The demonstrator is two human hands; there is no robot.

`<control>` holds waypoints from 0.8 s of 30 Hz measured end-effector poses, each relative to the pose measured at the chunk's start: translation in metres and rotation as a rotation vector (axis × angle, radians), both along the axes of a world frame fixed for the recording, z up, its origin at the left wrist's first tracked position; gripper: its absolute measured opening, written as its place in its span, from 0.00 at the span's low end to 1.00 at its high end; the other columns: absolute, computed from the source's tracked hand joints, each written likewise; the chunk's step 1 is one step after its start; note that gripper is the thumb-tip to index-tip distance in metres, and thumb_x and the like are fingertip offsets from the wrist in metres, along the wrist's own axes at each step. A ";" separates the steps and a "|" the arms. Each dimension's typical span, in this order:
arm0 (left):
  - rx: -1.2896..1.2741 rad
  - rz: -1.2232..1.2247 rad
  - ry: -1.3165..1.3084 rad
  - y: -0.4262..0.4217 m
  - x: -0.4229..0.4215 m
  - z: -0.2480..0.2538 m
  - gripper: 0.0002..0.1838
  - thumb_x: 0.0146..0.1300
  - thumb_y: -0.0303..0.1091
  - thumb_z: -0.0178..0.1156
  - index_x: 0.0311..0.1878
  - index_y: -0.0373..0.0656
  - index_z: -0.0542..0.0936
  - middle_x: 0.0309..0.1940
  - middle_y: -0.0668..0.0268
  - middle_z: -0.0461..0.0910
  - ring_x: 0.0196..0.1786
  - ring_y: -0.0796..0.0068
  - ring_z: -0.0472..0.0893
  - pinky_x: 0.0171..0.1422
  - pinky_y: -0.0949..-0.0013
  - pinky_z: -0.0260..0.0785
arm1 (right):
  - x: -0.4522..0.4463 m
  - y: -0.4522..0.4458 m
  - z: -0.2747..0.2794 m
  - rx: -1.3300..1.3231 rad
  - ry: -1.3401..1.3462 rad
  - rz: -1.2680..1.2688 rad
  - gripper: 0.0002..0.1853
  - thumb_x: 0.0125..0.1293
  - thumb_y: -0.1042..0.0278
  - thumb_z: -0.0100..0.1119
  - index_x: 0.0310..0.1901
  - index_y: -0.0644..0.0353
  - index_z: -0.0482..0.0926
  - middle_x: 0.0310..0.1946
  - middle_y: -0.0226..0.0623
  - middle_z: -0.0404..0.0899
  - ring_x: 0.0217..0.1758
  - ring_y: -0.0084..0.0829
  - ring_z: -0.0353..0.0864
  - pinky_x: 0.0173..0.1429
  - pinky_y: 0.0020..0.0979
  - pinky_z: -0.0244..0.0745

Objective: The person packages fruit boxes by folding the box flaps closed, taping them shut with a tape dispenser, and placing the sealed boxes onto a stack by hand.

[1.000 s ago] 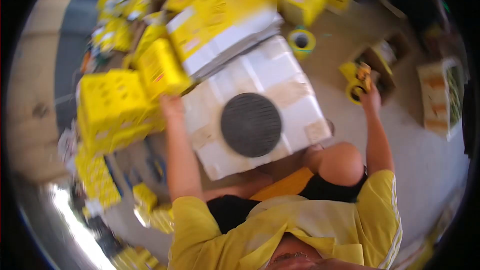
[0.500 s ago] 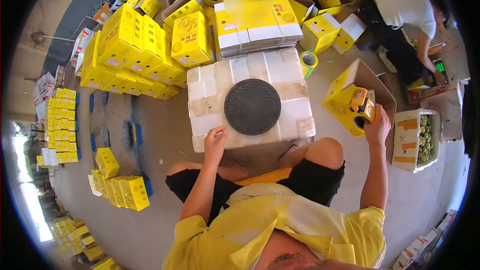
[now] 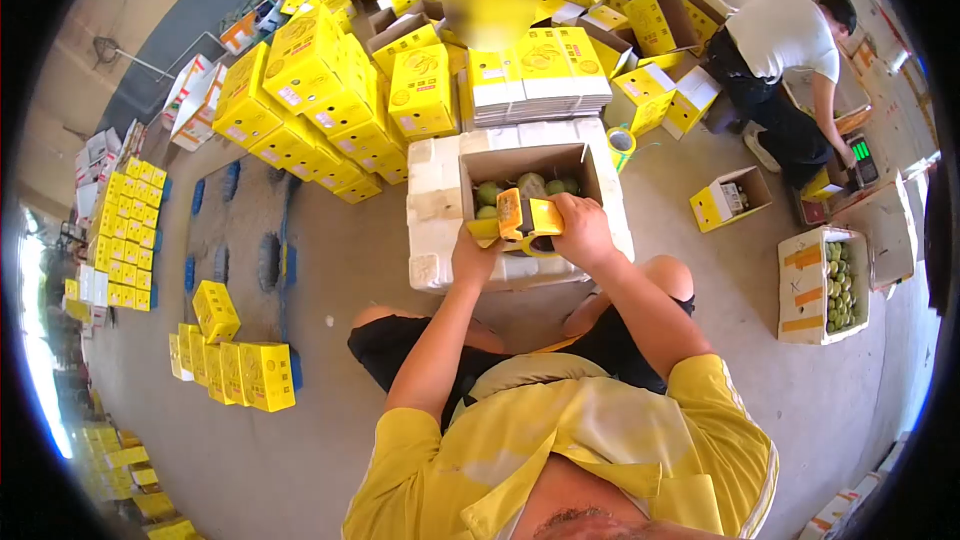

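An open carton (image 3: 585, 162) with round green fruits (image 3: 535, 185) inside rests on the white foam box (image 3: 436, 165) before my knees. My right hand (image 3: 588, 230) is closed around an orange and yellow tape dispenser (image 3: 511, 210), held over the carton's near side. At the near left corner, my left hand (image 3: 474, 257) has its fingers bent on a yellow carton flap (image 3: 482, 229). The dispenser covers part of the near edge, so whether tape touches the carton cannot be seen. The black round disc is out of sight.
Flattened cartons (image 3: 540, 75) lie stacked behind the foam box, beside a tape roll (image 3: 621, 139). Yellow cartons (image 3: 310, 65) stand piled on the left. A small open carton (image 3: 712, 208) and a fruit-filled foam crate (image 3: 800, 285) are on the right, near a bending co-worker (image 3: 785, 35).
The carton from the floor at right is now on the foam box, over the disc. My right hand has come left with the tape dispenser, and my left hand has moved onto the carton flap.
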State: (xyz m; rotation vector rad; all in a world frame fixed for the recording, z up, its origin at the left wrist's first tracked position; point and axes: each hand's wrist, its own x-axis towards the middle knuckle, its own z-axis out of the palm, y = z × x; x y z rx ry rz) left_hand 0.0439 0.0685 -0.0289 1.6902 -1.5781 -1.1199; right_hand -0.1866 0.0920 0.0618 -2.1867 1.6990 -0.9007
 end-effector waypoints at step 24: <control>-1.005 -0.187 -0.723 -0.068 -0.026 0.031 0.52 0.56 0.74 0.62 0.73 0.42 0.65 0.74 0.60 0.64 0.81 0.54 0.57 0.82 0.29 0.31 | -0.065 -0.107 0.026 -0.249 -0.784 -0.464 0.26 0.56 0.85 0.68 0.57 0.62 0.75 0.47 0.38 0.84 0.52 0.30 0.83 0.59 0.32 0.77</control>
